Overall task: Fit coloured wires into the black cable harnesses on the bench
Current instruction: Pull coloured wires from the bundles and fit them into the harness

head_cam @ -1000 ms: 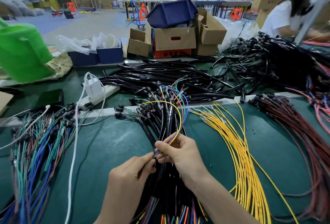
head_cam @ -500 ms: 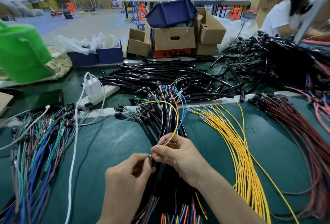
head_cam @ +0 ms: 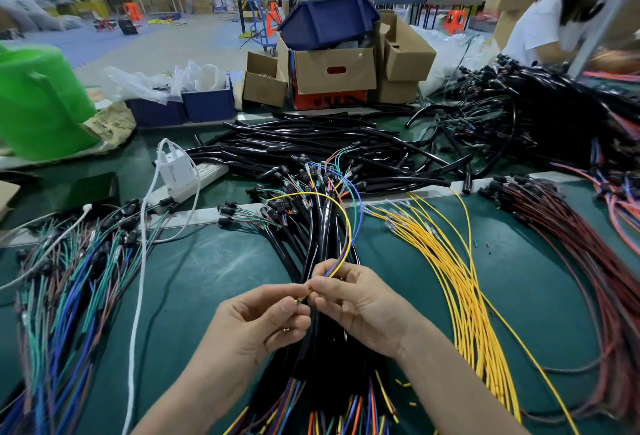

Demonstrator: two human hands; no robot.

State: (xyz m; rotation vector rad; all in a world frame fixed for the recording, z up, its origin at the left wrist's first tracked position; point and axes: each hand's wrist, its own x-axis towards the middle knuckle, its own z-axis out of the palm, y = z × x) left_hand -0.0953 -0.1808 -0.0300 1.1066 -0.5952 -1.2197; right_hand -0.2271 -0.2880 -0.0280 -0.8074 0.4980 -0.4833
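Note:
A bundle of black cable harnesses (head_cam: 323,237) lies down the middle of the green bench, coloured wires fanning out of both ends. Over it, my left hand (head_cam: 263,323) and my right hand (head_cam: 360,306) meet fingertip to fingertip. My right hand pinches a yellow wire (head_cam: 346,226) that loops up and back over the bundle, with a blue wire (head_cam: 360,216) beside it. My left hand pinches the near end of that yellow wire; what else it holds is hidden. A loose sheaf of yellow wires (head_cam: 460,282) lies to the right.
Mixed green, blue and brown wired harnesses (head_cam: 69,289) lie at the left, red-brown wires (head_cam: 595,261) at the right. A white charger on a power strip (head_cam: 176,171) and its white cord (head_cam: 138,282) sit left of centre. Cardboard boxes (head_cam: 332,71) and a seated person (head_cam: 547,26) are behind.
My hands have drawn slightly toward me, and the yellow wire's end has passed into my left fingertips. The yellow loop over the bundle has grown smaller.

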